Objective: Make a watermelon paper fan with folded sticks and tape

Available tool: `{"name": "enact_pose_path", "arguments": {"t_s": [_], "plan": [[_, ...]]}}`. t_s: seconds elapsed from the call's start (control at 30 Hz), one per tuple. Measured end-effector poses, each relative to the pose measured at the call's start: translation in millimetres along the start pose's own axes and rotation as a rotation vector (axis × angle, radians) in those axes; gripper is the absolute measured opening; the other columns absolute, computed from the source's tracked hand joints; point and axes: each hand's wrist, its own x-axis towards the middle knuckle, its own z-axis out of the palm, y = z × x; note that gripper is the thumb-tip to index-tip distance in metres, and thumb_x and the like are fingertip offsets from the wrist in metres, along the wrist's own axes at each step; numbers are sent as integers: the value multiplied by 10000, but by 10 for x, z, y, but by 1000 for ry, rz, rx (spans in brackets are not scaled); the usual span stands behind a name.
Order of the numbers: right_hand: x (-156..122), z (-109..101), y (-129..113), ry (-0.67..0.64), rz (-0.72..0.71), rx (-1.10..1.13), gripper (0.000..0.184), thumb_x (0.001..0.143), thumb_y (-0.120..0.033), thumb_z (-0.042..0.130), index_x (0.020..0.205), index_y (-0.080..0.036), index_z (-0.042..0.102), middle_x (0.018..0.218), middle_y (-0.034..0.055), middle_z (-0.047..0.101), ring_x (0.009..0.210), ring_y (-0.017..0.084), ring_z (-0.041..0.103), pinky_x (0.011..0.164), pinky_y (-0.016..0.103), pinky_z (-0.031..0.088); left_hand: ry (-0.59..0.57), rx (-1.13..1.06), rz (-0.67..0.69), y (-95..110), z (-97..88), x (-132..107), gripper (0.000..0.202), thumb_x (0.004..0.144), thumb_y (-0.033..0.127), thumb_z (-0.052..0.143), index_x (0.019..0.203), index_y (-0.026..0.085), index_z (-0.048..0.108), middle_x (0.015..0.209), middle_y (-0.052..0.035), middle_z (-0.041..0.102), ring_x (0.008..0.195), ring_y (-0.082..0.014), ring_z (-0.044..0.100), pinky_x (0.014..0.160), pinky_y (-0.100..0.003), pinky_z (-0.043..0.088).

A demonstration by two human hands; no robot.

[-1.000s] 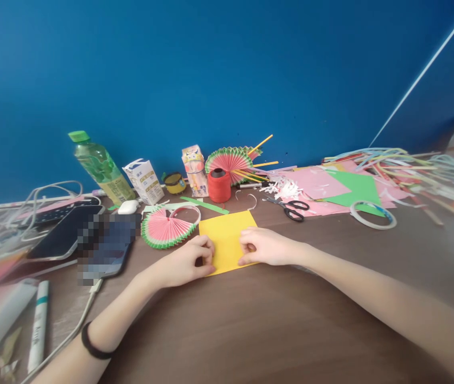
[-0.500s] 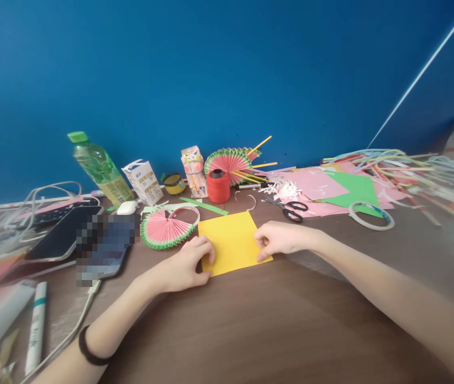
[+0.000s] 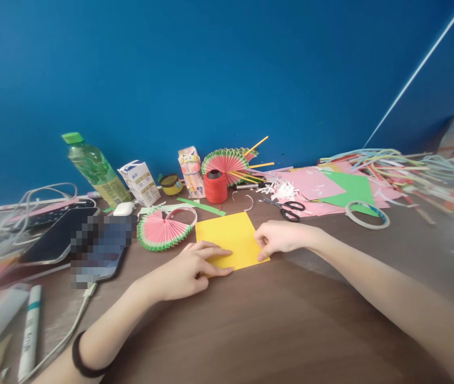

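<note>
A yellow square of paper (image 3: 227, 234) lies flat on the brown table (image 3: 275, 325) in front of me. My left hand (image 3: 189, 269) rests on its near left edge, fingers stretched out and pointing right along that edge. My right hand (image 3: 280, 237) pinches the paper's near right corner between thumb and fingers. A pink and green watermelon paper fan (image 3: 160, 233) lies just left of the sheet.
A phone (image 3: 90, 245) on a cable, a green bottle (image 3: 94, 169) and a small carton (image 3: 141, 182) stand at the left. A red thread spool (image 3: 215, 186), black scissors (image 3: 291, 209), a tape ring (image 3: 366, 214), pink and green paper sheets (image 3: 331, 186) lie behind.
The yellow paper opened out wider as my right hand moved right to its corner. My left hand went from a pinch to fingers laid flat along the near edge.
</note>
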Motion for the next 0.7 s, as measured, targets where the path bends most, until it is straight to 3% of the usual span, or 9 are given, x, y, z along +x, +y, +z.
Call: {"name": "enact_pose_path", "arguments": {"t_s": [0.13,0.3,0.47,0.6,0.7], "plan": [[-35,-41,57,-26,72,12,339,617,-477,637,556,-187,473,591,-26,537,527,114,462,459,236,256,2,-71,-70,-88,-112,-48,500,651,2,424,900,338,700,1257,69,537,1173,-203,432,1025,-361,300],[-25,-47,93,-43,66,8,361,599,-510,645,555,-188,487,589,-27,544,534,117,474,458,238,257,84,-120,-150,-81,-143,-75,334,643,13,429,667,231,681,1061,30,624,976,-166,554,877,-256,415],[-25,-61,93,-68,60,26,340,620,-493,629,573,-182,500,618,-25,559,556,116,486,474,234,268,89,-5,-100,6,-112,-58,164,694,84,474,668,199,588,801,9,575,814,-145,519,739,-240,401],[-87,-90,18,-24,-2,27,184,651,-351,605,633,-183,532,669,-23,573,594,113,499,488,220,284,134,88,-109,50,-73,-11,34,729,216,566,722,196,541,793,3,539,814,-162,478,713,-258,374],[-129,-79,-75,2,-89,41,110,693,-300,560,709,-192,548,695,-22,565,616,112,499,506,211,302,163,114,-90,52,-42,20,53,755,158,499,742,194,535,794,-1,539,806,-156,476,703,-253,367]]}}
